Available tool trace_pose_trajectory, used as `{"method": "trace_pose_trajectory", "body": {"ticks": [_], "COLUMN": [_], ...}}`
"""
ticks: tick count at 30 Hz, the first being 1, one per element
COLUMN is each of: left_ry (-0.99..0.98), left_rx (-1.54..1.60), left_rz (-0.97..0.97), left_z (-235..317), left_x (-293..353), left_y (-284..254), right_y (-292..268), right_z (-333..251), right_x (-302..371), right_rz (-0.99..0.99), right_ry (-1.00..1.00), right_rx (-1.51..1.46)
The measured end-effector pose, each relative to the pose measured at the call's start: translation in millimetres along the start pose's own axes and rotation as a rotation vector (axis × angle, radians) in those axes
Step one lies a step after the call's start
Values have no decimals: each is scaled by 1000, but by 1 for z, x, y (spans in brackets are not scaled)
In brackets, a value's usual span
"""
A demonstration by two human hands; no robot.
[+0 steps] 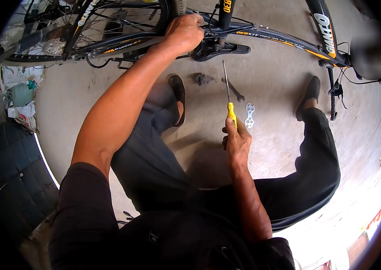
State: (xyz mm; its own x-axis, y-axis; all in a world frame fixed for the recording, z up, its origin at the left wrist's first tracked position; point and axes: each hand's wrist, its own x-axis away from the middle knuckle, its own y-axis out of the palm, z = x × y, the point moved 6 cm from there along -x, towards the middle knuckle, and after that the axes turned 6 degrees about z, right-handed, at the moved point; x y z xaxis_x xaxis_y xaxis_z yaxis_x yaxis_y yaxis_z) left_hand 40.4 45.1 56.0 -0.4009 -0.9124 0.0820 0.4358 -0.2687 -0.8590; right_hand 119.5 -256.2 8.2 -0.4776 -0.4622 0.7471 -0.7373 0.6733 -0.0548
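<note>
Right grip, right of frame centre, encloses the slim metal screwdriver's yellow handle, shaft upward. Left grip, upper centre, is at the black-and-orange bicycle; closure cannot be determined.

Bright, uneven daylight-like illumination in a wide fisheye view.
Glare bleaches the lower right edge of the concrete floor, the side from which the light appears to enter; soft shadows lie near its middle and beside the right shoe. The black shirt and trousers lose most detail. The yellow-handled screwdriver reads fairly crisply; a rounded grey patch beyond the floor's upper right corner is blurred. The bicycle frame bows with lens distortion, and black vignetting closes the corners.
</note>
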Motion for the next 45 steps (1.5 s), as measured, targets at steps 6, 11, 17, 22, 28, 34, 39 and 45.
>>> {"method": "trace_pose_trajectory", "body": {"ticks": [6,11,17,22,28,34,39,45], "left_ry": [-174,-269,-285,-304,-360,-358,-352,-343], "left_rx": [155,156,198,232,237,289,204,178], "left_rz": [-287,-282,-396,-385,-462,-448,-487,-498], "left_z": [4,-8,-12,-12,-3,-7,-2,-2], "left_x": [-7,-13,-18,-18,-19,-20,-19,-19], "left_y": [28,33,40,40,39,40,41,39], "right_y": [11,18,25,29,32,36,35,39], "right_z": [0,3,-9,-12,-7,-3,-4,-5], "right_x": [-36,-41,-32,-37,-43,-38,-36,-36], "right_rz": [-70,-77,-102,-130,-133,-131,-108,-130], "right_ry": [-1,-34,-38,-34,-40,-6,-9,-51], "right_rx": [-78,-168,-262,-257,-245,-268,-351,-285]}}
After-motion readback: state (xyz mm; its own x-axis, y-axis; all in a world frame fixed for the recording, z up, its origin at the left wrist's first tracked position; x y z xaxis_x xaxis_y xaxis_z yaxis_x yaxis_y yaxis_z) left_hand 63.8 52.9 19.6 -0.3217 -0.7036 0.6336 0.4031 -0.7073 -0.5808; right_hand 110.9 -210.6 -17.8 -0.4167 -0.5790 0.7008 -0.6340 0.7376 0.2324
